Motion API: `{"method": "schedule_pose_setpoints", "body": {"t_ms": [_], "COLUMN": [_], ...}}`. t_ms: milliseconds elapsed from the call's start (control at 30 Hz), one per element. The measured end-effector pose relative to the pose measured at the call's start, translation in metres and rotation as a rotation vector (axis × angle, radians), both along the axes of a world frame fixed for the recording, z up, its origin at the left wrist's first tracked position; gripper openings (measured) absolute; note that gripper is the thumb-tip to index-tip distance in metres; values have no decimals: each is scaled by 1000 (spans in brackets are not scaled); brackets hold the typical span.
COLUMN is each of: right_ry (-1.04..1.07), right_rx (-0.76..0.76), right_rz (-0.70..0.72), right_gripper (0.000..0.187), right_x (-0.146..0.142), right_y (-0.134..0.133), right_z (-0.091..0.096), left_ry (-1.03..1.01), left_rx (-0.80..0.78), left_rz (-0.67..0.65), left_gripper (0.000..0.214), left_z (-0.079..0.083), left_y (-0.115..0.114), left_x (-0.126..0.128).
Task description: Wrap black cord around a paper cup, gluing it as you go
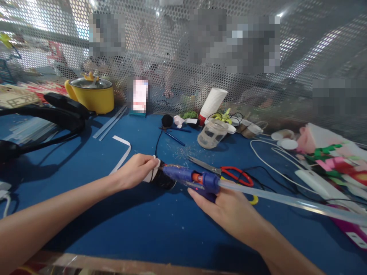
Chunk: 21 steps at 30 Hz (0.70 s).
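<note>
My right hand [229, 206] is wrapped round a blue hot glue gun [183, 175], with a long clear glue stick [275, 194] running out of its back to the right. The gun's nozzle points left, at or very close to a small black-and-white cylindrical piece [163, 180]. My left hand [137, 168] pinches that piece by its white edge. A thin black cord runs from it up to a black ball [167, 121]. A white strip [122, 158] extends from behind my left wrist. Red-handled scissors [212, 168] lie just beyond the gun.
A yellow pot [93, 93], a lit phone [140, 95], stacked paper cups [213, 104] and a clear plastic jar [212, 133] stand along the back by a perforated metal screen. Blue pens [174, 138] lie mid-table. White cables [272, 172] and a power strip [318, 185] are at right.
</note>
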State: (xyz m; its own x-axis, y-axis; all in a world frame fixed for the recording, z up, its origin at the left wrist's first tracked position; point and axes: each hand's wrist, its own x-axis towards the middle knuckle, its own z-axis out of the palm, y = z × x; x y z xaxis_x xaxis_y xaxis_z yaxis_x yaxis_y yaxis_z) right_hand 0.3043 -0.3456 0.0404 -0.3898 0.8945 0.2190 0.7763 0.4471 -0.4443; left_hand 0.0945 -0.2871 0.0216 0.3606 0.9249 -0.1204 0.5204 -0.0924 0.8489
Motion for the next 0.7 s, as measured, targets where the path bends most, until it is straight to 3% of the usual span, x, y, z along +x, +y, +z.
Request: {"method": "schedule_pose_setpoints", "body": {"t_ms": [700], "right_ry": [-42], "right_rx": [-23], "right_rz": [-23], "right_gripper": [14], "right_x": [3], "right_y": [-2], "right_z": [-7], "left_ry": [4], "left_rx": [20], "left_rz": [-9], "left_gripper": [34], "left_z": [1], "left_y": [0], "left_x": [1]}}
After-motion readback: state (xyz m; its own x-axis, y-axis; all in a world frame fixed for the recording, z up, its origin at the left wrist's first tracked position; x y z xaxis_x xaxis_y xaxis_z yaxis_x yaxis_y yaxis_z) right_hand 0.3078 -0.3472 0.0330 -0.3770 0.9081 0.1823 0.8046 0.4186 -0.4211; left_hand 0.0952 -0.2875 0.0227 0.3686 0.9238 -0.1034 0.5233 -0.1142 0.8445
